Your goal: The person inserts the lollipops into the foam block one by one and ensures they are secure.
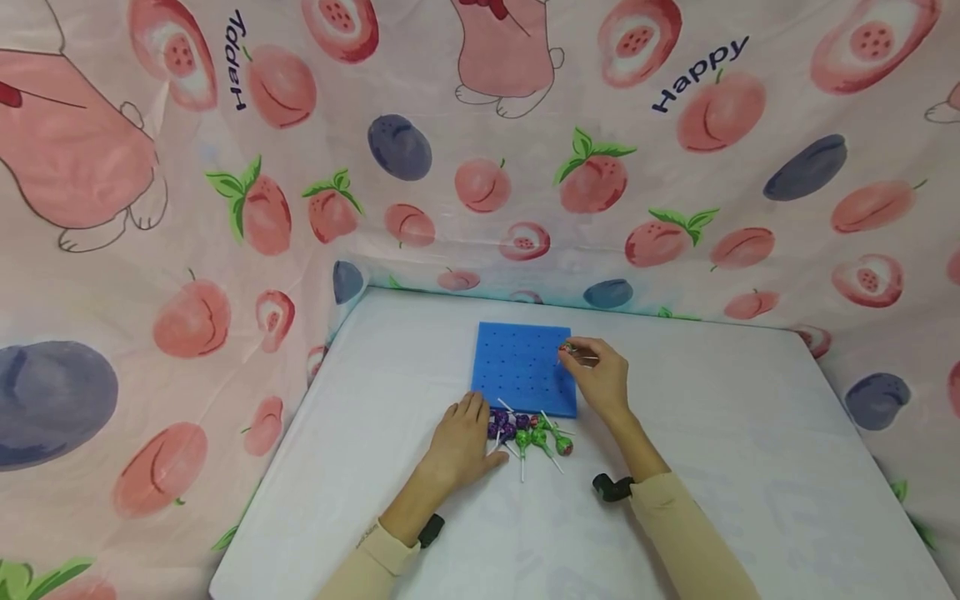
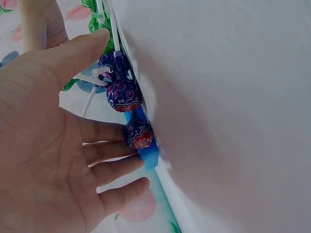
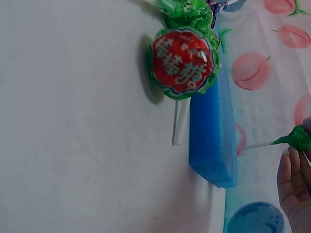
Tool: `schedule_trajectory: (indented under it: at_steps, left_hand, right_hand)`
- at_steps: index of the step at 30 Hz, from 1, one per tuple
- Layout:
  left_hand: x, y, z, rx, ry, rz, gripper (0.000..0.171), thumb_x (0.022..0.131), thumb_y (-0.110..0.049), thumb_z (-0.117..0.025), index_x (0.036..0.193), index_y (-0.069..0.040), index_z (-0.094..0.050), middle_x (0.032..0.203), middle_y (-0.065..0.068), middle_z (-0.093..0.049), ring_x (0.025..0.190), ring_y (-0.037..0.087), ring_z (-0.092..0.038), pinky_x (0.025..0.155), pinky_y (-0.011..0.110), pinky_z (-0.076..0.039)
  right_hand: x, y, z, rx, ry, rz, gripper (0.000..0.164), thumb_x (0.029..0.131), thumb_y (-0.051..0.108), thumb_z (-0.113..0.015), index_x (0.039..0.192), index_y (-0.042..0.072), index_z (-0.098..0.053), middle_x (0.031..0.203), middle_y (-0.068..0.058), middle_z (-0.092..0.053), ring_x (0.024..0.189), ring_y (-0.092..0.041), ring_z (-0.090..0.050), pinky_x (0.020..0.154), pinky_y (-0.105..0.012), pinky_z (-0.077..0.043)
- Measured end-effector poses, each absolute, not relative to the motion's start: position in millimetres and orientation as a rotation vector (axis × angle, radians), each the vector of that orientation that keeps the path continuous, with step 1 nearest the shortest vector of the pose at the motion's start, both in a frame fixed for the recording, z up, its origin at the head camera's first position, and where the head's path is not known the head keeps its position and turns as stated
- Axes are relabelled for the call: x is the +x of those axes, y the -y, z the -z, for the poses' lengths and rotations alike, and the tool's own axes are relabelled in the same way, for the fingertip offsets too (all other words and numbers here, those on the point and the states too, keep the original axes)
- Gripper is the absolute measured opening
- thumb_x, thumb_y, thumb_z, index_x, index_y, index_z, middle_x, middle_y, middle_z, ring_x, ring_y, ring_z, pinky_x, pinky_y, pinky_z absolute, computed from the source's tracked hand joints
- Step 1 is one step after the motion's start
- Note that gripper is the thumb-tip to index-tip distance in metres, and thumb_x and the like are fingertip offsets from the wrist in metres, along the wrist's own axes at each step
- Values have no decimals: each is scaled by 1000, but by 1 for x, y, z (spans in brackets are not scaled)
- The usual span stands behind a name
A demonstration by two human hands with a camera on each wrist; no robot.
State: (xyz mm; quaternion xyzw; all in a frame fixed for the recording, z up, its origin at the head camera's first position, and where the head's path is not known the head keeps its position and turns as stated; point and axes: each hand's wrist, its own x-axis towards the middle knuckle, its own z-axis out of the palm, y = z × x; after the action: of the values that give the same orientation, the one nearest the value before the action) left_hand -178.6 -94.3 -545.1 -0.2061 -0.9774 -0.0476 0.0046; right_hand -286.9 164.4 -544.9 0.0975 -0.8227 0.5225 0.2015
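Observation:
My right hand (image 1: 606,377) pinches a green-wrapped lollipop (image 3: 300,138) by its wrapped head, over the right side of a blue foam board (image 1: 517,354). In the right wrist view its white stick points away from the fingertips. Rows of small dark holes dot the board. At its near edge lies a pile of lollipops, purple-wrapped ones (image 2: 124,94) on the left and green-wrapped ones (image 1: 538,435) on the right. Beside the pile's left end is my left hand (image 1: 461,443), fingers straight and spread, fingertips at a purple lollipop and the board's near-left corner.
A white-covered table (image 1: 712,400) extends around the board. Behind and to the left hangs a pink curtain (image 1: 442,175) printed with fruit. Dark wrist cameras (image 1: 611,487) sit at both cuffs.

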Motion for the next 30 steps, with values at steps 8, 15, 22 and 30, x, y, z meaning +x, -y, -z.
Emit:
schedule_trajectory:
  at_steps: [8,15,22,30]
  left_hand:
    - [-179,94,546,-648,3063,150,95,92,-63,-70,151,7,-46,157,25,-44,148,38,-41,119,49,-38]
    - [-179,94,545,-651,3051,155,95,92,-63,-71,150,8,-47,156,25,-46,146,38,-42,118,49,-39]
    - [-180,96,544,-646,3080,163,95,93,-63,-69,152,7,-45,158,24,-43,148,38,-40,119,50,-38]
    - [-181,97,545,-651,3092,167,95,94,-64,-68,153,7,-43,160,24,-41,149,38,-38,120,50,-36]
  right_hand:
    - [-293,-165,546,271,2331,-1410,28,91,17,-84,115,6,-77,108,-10,-75,95,-25,-73,81,-19,-56]
    - [-301,-164,546,280,2329,-1397,29,91,16,-83,116,3,-76,108,-12,-75,96,-27,-73,84,-39,-61]
    - [-309,-161,549,270,2339,-1390,29,91,16,-83,116,4,-77,108,-12,-75,95,-27,-73,80,-19,-57]
    - [-314,-160,553,253,2341,-1389,29,92,15,-82,117,3,-76,109,-12,-74,96,-27,-73,82,-26,-59]
